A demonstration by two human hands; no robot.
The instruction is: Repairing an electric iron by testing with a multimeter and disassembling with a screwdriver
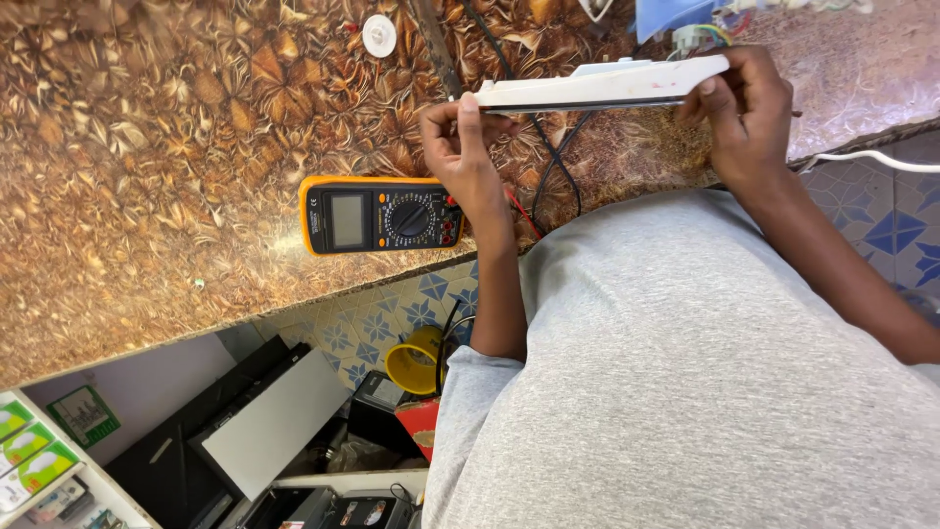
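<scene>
A long, flat white plastic casing [597, 86] is held edge-on above the brown patterned counter [147, 147]. My left hand [460, 147] pinches its left end and my right hand [749, 108] grips its right end. Coloured wires with a small connector [690, 37] lie just beyond the right end. A yellow-orange multimeter [377, 216] with a grey screen and a round dial lies on the counter right beside my left wrist. Its black and red leads [548, 167] run under the casing and between my hands.
A small white round cap [379, 34] lies further back on the counter. A white cable [871, 157] crosses the counter edge at right. Below the edge are blue patterned tiles [392, 313], a yellow cup [416, 358], a black-and-white box [264, 421] and a shelf with green packages [29, 451].
</scene>
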